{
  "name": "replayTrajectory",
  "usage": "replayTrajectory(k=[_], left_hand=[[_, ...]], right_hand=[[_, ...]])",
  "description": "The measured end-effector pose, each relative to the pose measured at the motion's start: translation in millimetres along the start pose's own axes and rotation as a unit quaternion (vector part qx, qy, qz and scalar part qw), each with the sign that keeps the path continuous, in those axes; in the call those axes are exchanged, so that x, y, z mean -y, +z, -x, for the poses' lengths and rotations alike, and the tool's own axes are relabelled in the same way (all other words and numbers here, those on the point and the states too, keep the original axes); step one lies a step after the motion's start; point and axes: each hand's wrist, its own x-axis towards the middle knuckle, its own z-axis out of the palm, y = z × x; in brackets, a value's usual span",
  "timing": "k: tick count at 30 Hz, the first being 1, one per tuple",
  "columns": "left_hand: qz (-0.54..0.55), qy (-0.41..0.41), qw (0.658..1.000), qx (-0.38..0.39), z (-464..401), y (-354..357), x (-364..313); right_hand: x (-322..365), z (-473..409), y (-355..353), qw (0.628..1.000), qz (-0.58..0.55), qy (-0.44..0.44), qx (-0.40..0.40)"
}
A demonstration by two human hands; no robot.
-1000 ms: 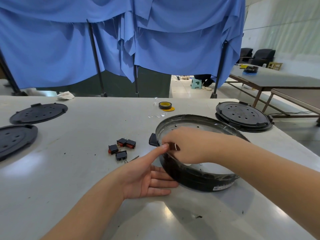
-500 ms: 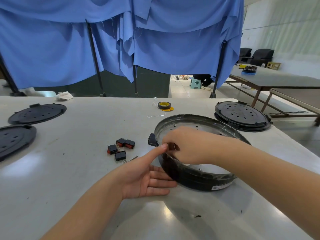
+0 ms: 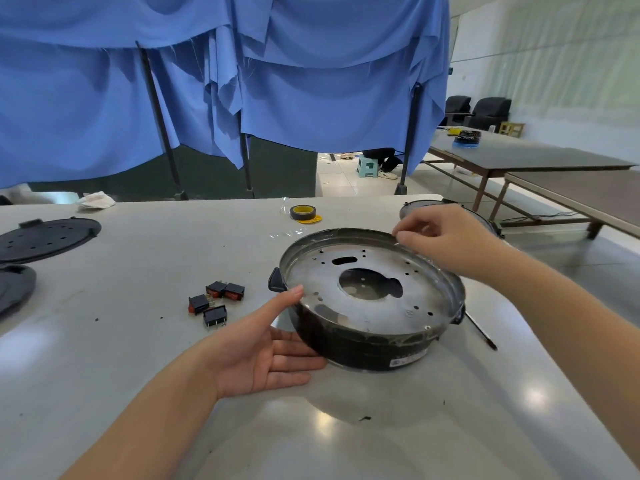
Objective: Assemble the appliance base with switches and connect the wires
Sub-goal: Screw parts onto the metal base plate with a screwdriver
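A: Which step is this?

B: Preparation, I judge. The round appliance base of black plastic wall and shiny perforated metal floor [image 3: 372, 299] sits on the pale grey worktop [image 3: 138, 289], tipped slightly toward the camera. The left hand [image 3: 266, 351] lies flat against its near wall, fingers straight, thumb on the rim, steadying it without grasping. The right hand [image 3: 446, 240] works at the far rim, fingertips pinched together there, seemingly on a clear film wrapped over the edge; I cannot make out the film itself between them.

A: And the switches?

B: Untouched. Four small black rocker switches with red faces and metal prongs [image 3: 214, 301] lie in a cluster just left of the base.

A: What does the next move call for?

B: Probably peeling that wrap free while the left palm keeps the base from sliding on the smooth, glossy top. Then a switch needs fitting into the wall.

A: Anything else nearby?

B: A roll of dark tape on a yellow core [image 3: 303, 213] behind, and black perforated discs [image 3: 48, 237] far left
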Motion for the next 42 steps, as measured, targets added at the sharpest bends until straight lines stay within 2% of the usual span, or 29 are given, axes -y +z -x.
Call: replayTrajectory(k=[7,12,16,27,32,36,38,42], left_hand=[[0.006,0.001,1.0,-0.008,-1.2,0.8,0.8],[-0.008,-0.003,1.0,-0.008,-0.4,1.9,0.1],[-0.024,-0.003,1.0,-0.008,1.8,-3.3,-2.9],[-0.126,-0.03,0.99,0.056,8.4,-14.1,-6.2],[-0.153,-0.036,0.986,0.056,7.1,-12.0,-4.4],[-0.16,-0.036,0.985,0.048,7.0,-11.5,-4.3],[-0.17,-0.038,0.984,0.044,6.8,-10.7,-3.5],[-0.191,-0.049,0.98,0.032,6.8,-7.5,-2.5]], right_hand=[[-66.4,10.3,-12.8,0.984,0.022,0.147,-0.096],[-94.5,15.8,1.5,0.969,0.057,0.242,-0.016],[-101.1,14.3,10.1,0.953,0.007,0.303,0.018],[-97.4,0.0,9.6,0.943,0.066,0.322,0.045],[-90.9,3.3,-9.4,0.932,-0.036,0.359,-0.039],[-64.3,4.8,-22.8,0.917,-0.214,0.322,-0.094],[-41.3,6.1,-21.6,0.906,-0.295,0.291,-0.09],[7.2,8.2,-4.6,0.89,-0.395,0.224,-0.029]])
